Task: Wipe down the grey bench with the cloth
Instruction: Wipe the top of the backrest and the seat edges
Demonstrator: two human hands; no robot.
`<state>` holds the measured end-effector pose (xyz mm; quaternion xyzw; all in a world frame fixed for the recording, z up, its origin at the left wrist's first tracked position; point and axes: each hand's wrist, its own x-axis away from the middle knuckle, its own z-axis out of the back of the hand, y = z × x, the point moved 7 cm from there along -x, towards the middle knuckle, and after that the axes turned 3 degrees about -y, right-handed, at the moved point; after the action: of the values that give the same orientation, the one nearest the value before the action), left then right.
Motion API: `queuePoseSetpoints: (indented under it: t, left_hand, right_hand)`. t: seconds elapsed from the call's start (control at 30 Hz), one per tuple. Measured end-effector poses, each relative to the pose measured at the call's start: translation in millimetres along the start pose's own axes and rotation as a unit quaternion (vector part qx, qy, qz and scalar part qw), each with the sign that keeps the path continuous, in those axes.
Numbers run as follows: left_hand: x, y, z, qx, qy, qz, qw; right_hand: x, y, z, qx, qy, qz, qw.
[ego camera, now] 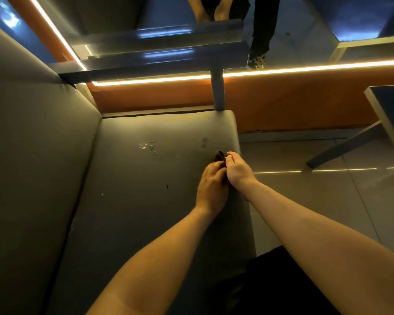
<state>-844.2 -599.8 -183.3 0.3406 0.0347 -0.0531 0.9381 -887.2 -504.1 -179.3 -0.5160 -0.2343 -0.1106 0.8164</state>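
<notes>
The grey bench seat [141,201] fills the middle of the view, with its padded backrest [32,155] on the left. Small pale crumbs or droplets [150,145] lie on the seat toward its far end, and a tiny dark speck [167,186] sits nearer. My left hand [212,185] and my right hand [238,169] meet close to the seat's right edge, both closed around a small dark cloth [219,156]. Only a bit of the cloth pokes out past my fingers; the rest is hidden.
An orange wall panel [282,103] with a lit strip and a mirror above it bounds the far end. A blue-grey post [217,92] stands at the seat's far right corner. A table's angled leg [344,146] is over the tiled floor [328,201] on the right.
</notes>
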Motion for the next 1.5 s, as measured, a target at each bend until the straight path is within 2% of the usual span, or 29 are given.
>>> queuePoseSetpoints:
  t: [0.13,0.2,0.27,0.33,0.37,0.43,0.63,0.77,0.83,0.9,1.0,1.07,1.13,1.4,1.5]
  left_hand:
    - [7,7,-3,-0.049,-0.003,-0.057,0.997]
    - [-1,-5,8,-0.079,0.002,-0.057,0.995]
    - [-11,-34,30,-0.104,0.042,0.003,0.994]
    - [-17,-70,58,-0.09,0.088,0.107,0.986]
    - [-19,-81,66,-0.079,0.095,0.152,0.981]
    - [-21,-81,64,-0.066,0.085,0.18,0.978]
    - [-12,-22,21,-0.016,0.052,0.111,0.992]
    - [-6,1,2,-0.031,-0.004,-0.003,1.0]
    - [-8,-5,4,-0.055,-0.013,-0.025,0.998]
    - [-19,-22,20,-0.076,0.028,0.001,0.997]
    - [-40,-60,54,-0.05,0.121,0.129,0.983]
    - [-53,-72,60,-0.038,0.138,0.18,0.973]
    - [-66,-66,52,-0.033,0.127,0.187,0.973]
    - [-86,9,-14,-0.018,0.032,0.064,0.997]
    - [-72,24,-24,-0.013,-0.011,-0.006,1.0]
  right_hand:
    - [0,1,-1,0.008,-0.003,0.017,1.0]
    - [-1,0,0,0.041,-0.001,0.026,0.999]
    - [1,0,-2,0.082,-0.01,0.038,0.996]
    - [7,2,-7,0.114,-0.015,0.053,0.992]
    - [8,3,-9,0.121,-0.015,0.061,0.991]
    - [9,6,-10,0.127,-0.018,0.071,0.989]
    - [3,6,9,0.063,-0.026,0.077,0.995]
    - [2,-6,21,0.102,0.044,0.104,0.988]
    - [-1,-6,21,0.107,0.05,0.092,0.989]
    - [-6,-2,20,0.131,0.028,0.078,0.988]
    - [-15,2,25,0.162,0.008,0.075,0.984]
    - [-20,5,28,0.141,0.007,0.081,0.987]
    - [-22,8,30,0.124,0.007,0.079,0.989]
    - [-37,18,47,-0.088,-0.032,0.006,0.996]
    - [-35,23,50,-0.123,-0.009,0.022,0.992]
